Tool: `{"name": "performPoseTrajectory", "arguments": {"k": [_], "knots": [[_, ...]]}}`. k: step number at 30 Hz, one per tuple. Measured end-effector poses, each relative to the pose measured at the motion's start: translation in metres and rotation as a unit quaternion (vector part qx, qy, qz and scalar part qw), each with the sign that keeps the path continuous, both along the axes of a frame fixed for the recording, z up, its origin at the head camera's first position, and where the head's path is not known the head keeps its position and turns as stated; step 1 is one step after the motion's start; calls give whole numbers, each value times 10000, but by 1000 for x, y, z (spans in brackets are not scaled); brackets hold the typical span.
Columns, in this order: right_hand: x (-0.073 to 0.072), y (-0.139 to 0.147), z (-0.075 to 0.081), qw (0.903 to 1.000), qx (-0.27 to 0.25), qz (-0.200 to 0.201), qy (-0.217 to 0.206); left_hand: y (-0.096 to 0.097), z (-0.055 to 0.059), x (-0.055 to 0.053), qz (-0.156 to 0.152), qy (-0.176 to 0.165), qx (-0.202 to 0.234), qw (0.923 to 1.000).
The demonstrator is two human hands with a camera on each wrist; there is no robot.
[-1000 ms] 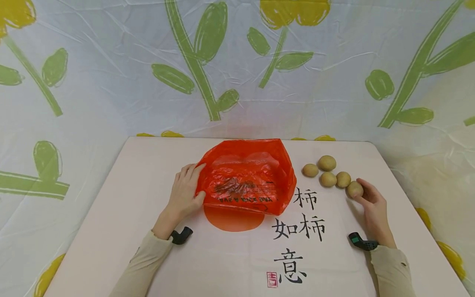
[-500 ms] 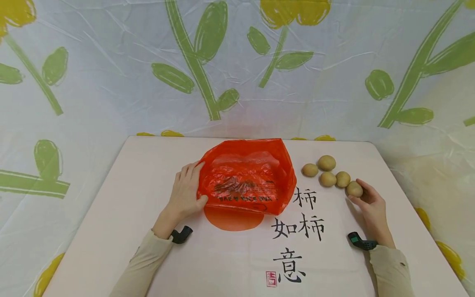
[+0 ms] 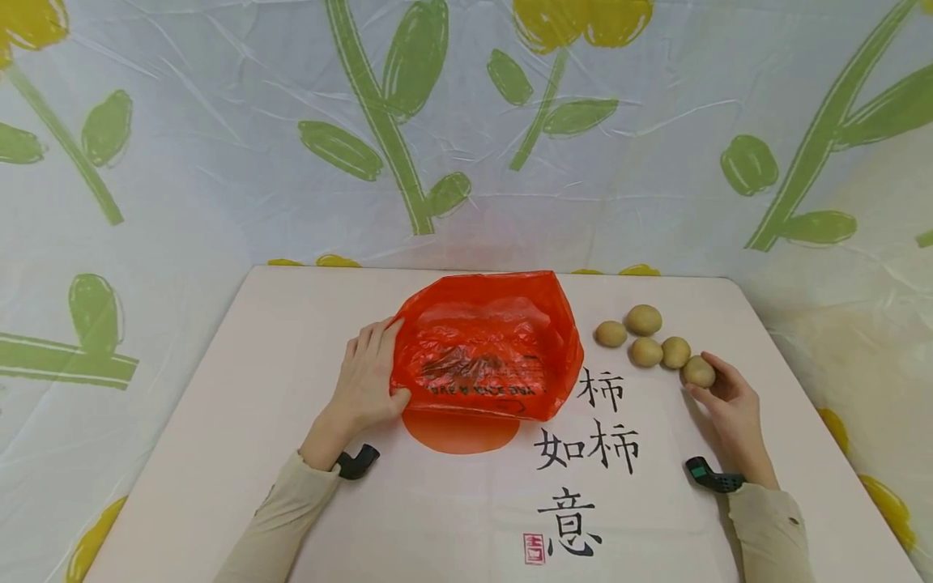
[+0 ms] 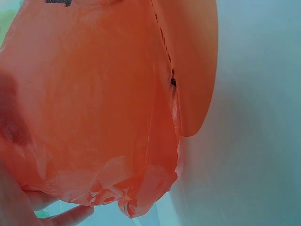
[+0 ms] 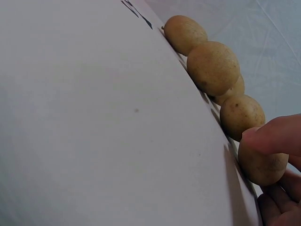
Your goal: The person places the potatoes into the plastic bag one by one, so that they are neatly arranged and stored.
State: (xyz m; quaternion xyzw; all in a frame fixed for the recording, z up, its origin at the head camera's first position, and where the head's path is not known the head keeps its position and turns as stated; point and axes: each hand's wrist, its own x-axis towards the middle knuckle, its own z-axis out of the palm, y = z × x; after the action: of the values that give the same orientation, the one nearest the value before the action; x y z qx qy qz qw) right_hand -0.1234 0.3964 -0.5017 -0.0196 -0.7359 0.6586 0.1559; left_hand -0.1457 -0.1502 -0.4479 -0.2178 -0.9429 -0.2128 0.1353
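A red plastic bag (image 3: pixel 477 348) with dark print lies on the table, its mouth spread toward me. My left hand (image 3: pixel 362 376) holds the bag's left edge, thumb at the near corner; in the left wrist view the bag (image 4: pixel 103 108) fills much of the picture and some fingertips show below it. Right of the bag is a loose cluster of several small potatoes (image 3: pixel 645 321). My right hand (image 3: pixel 732 405) holds the nearest, rightmost potato (image 3: pixel 700 372) between thumb and fingers. In the right wrist view the thumb presses on this potato (image 5: pixel 263 165), which touches its neighbour.
The pale table cloth (image 3: pixel 408 518) carries black brush characters (image 3: pixel 571 522) and a printed orange disc (image 3: pixel 461 433), partly under the bag. A flower-patterned sheet (image 3: pixel 466 138) hangs behind the table. Black devices (image 3: pixel 714 476) sit at both wrists.
My right thumb has shifted slightly to the left on the potato's near side. The bag's left edge has moved a little under my left hand. The other potatoes stay in place.
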Motion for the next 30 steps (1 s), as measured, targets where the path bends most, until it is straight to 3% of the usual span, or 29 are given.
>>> {"name": "performPoseTrajectory", "arguments": {"k": [9, 20, 24, 30], "knots": [[1, 0, 0, 9985, 419, -243, -265, 1, 1, 0, 16, 78, -98, 9999], [2, 3, 7, 9970, 87, -355, -686, 1, -1, 0, 80, 82, -159, 9998], [3, 2, 10, 9959, -260, -384, -775, 1, -1, 0, 74, 117, -109, 9998], [0, -2, 21, 9956, -470, -404, -702, 1, 1, 0, 75, 144, -111, 9998]]}}
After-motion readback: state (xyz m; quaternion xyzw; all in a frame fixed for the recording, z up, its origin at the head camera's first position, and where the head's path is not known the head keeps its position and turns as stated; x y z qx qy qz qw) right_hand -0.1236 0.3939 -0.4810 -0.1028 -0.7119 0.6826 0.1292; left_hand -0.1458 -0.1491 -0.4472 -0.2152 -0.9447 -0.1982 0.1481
